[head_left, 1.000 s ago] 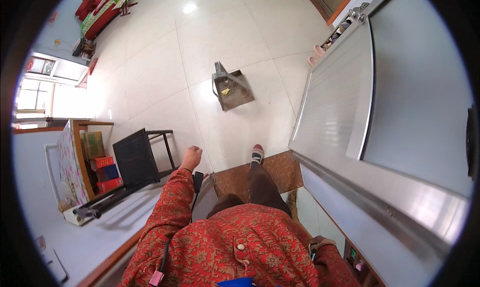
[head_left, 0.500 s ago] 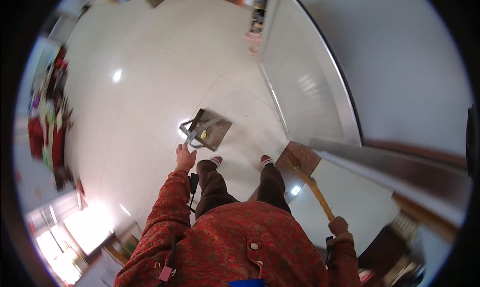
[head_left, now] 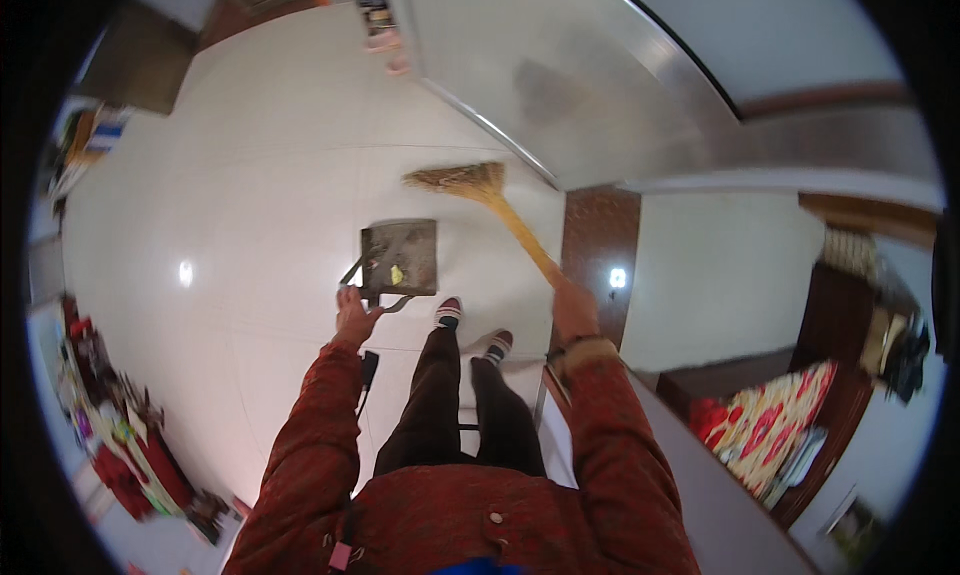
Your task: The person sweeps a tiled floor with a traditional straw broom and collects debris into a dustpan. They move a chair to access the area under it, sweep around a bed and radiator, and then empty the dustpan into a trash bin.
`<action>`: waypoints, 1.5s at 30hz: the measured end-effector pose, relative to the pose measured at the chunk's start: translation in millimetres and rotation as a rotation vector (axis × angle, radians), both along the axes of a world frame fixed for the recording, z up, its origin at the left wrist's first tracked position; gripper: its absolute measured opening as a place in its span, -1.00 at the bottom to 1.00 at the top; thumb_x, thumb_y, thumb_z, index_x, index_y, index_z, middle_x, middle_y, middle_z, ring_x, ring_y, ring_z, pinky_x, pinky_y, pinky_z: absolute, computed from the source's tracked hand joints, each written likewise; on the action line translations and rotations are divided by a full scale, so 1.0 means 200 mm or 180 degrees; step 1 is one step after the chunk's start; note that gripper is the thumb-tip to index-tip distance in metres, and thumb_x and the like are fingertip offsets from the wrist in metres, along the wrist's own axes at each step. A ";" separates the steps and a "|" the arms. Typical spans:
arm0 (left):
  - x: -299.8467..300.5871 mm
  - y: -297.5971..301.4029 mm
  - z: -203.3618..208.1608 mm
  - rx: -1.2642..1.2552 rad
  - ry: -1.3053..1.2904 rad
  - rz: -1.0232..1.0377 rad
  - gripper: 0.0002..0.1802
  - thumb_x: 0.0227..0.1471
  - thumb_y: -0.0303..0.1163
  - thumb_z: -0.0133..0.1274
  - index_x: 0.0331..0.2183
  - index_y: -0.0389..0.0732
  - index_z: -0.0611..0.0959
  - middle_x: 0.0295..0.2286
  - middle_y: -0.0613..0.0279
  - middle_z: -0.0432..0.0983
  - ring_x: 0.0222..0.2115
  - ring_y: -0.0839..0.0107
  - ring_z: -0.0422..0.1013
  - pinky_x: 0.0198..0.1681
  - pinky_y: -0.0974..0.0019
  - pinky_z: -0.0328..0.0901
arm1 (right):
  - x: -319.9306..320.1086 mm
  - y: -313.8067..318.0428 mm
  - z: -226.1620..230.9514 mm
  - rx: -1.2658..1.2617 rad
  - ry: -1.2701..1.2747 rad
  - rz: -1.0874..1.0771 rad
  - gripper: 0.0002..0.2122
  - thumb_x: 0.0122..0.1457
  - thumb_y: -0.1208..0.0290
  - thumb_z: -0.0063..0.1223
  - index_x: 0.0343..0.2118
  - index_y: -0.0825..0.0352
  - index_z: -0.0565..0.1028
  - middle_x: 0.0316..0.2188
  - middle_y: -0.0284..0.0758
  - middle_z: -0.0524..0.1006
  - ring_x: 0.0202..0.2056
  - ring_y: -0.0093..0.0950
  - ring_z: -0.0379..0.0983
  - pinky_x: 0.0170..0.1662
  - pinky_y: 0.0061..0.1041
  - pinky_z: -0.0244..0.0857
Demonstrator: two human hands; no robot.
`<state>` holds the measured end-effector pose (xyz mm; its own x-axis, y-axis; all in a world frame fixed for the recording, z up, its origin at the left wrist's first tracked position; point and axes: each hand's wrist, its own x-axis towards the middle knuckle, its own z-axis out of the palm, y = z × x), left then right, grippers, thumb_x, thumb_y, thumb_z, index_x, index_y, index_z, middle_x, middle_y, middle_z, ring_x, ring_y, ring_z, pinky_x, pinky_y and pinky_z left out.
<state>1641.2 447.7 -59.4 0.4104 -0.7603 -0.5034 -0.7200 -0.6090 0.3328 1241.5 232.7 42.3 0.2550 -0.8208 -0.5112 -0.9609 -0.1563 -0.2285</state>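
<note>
My left hand [head_left: 354, 321] is at the near-left corner of a dark metal dustpan [head_left: 415, 260]. Its thumb stands apart from its fingers, beside the dustpan's bar handle; a grip on the bar does not show. The dustpan lies on the tiled floor ahead of my feet, a small yellow scrap [head_left: 397, 275] inside it. In my right hand [head_left: 575, 313] is the yellow handle of a straw broom [head_left: 485, 185]. The broom's bristles fan out to the left, beyond the dustpan and over the floor.
A pale door [head_left: 560, 85] stands at the upper right, above a brown threshold strip [head_left: 600, 235]. Pink shoes [head_left: 390, 50] sit by the door's far edge. Several items line the left wall. A patterned cloth [head_left: 770, 420] lies on dark furniture at the lower right.
My right hand has swung the broom forward and inward, from my right side to beyond the dustpan. The view has turned right, and my feet have shifted. My left hand remains near the dustpan's handle.
</note>
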 end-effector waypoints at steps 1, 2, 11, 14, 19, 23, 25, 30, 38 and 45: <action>0.00 0.01 -0.01 -0.0242 0.0075 -0.0082 -0.11 -0.17 -0.18 0.28 0.10 -0.36 0.22 0.09 -0.22 0.12 0.18 -0.16 -0.04 0.20 -0.03 0.04 | 0.03 -0.01 -0.07 0.0088 0.0372 0.0049 -0.68 0.26 0.30 -0.23 0.07 0.08 0.34 -0.38 -0.08 0.54 -0.34 -0.06 0.51 -0.31 -0.14 0.40; 0.00 0.01 -0.01 -0.0089 0.0171 -0.0046 -0.13 -0.17 -0.21 0.29 0.08 -0.35 0.23 0.07 -0.21 0.14 0.17 -0.14 -0.02 0.20 -0.02 0.03 | 0.03 -0.01 -0.12 0.0191 0.0659 0.0104 -0.65 0.28 0.26 -0.27 0.11 0.08 0.32 -0.34 -0.08 0.54 -0.32 0.00 0.49 -0.29 -0.10 0.37; 0.04 -0.09 -0.05 0.0322 -0.0146 -0.0610 -0.11 -0.21 -0.22 0.31 0.08 -0.38 0.24 0.10 -0.19 0.11 0.16 -0.09 -0.03 0.22 0.02 0.00 | -0.91 0.58 0.06 0.0263 0.0799 -0.0440 -0.58 0.22 0.38 -0.20 0.17 0.03 0.25 -0.39 -0.16 0.54 -0.36 -0.10 0.51 -0.37 -0.15 0.37; 0.06 -0.09 -0.10 0.0450 -0.0226 -0.0853 -0.22 -0.24 -0.24 0.31 -0.03 -0.38 0.34 0.02 -0.16 0.21 0.09 -0.09 0.05 0.17 0.02 0.06 | -1.07 0.82 0.18 0.0349 0.0951 -0.0834 -0.53 0.16 0.47 -0.14 0.17 0.06 0.27 -0.44 -0.13 0.55 -0.37 -0.09 0.51 -0.31 -0.12 0.36; 0.10 -0.13 -0.18 0.0252 -0.0530 -0.1176 -0.38 -0.34 -0.17 0.37 -0.31 -0.36 0.45 -0.29 -0.08 0.41 -0.16 -0.02 0.30 -0.06 0.01 0.23 | -1.17 1.23 0.29 0.0046 0.0533 -0.2259 -0.58 0.13 0.41 -0.08 0.10 0.18 0.37 -0.37 -0.03 0.55 -0.34 -0.07 0.51 -0.26 -0.13 0.36; 0.12 -0.21 -0.17 0.0991 -0.0050 -0.0722 -0.31 -0.31 -0.13 0.36 -0.22 -0.35 0.43 -0.20 -0.16 0.40 -0.09 -0.08 0.28 0.03 -0.04 0.14 | -1.27 1.36 0.08 -0.0466 0.0122 -0.3188 -0.61 0.07 0.43 -0.03 0.01 0.30 0.41 -0.40 0.02 0.54 -0.31 -0.04 0.51 -0.28 -0.16 0.36; 0.15 -0.23 -0.12 0.0889 -0.0003 -0.0723 -0.44 -0.28 -0.14 0.33 -0.35 -0.32 0.46 -0.38 -0.04 0.46 -0.29 0.07 0.39 -0.21 0.05 0.29 | -1.36 1.30 -0.08 -0.0140 -0.0242 -0.3873 -0.69 0.07 0.45 -0.04 -0.09 0.35 0.43 -0.44 0.00 0.54 -0.33 -0.09 0.52 -0.31 -0.20 0.36; 0.14 -0.32 -0.03 0.0703 0.0384 -0.0940 -0.56 -0.21 -0.14 0.30 -0.49 -0.31 0.51 -0.58 0.09 0.48 -0.54 0.22 0.43 -0.45 0.16 0.32 | -1.47 1.08 -0.41 0.0272 -0.0479 -0.4922 -0.85 0.06 0.45 -0.05 -0.35 0.41 0.44 -0.50 -0.04 0.53 -0.43 -0.18 0.51 -0.37 -0.22 0.36; 0.03 -0.44 0.15 0.0848 0.0210 -0.1232 -0.46 -0.13 -0.02 0.23 -0.48 -0.38 0.52 -0.53 -0.08 0.52 -0.47 0.07 0.48 -0.40 0.09 0.32 | -1.00 1.27 -0.46 0.0071 0.0026 -0.3729 -0.71 0.03 0.50 -0.03 -0.15 0.45 0.38 -0.38 0.03 0.54 -0.27 0.01 0.49 -0.22 -0.15 0.39; -0.20 -0.60 0.31 0.0969 0.0173 -0.1329 -0.36 -0.10 0.10 0.17 -0.41 -0.42 0.57 -0.43 -0.20 0.54 -0.33 -0.07 0.48 -0.27 0.02 0.33 | -0.49 1.35 -0.17 0.0939 -0.0468 -0.3803 -0.51 0.03 0.50 -0.01 0.06 0.47 0.23 -0.37 0.05 0.52 -0.25 0.00 0.49 -0.21 -0.15 0.37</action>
<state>1601.2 327.8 1.8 0.0705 -0.6695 -0.7395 -0.9090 -0.3484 0.2288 1142.6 502.3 8.4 -0.5034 -0.4364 -0.7458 -0.4279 0.8757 -0.2237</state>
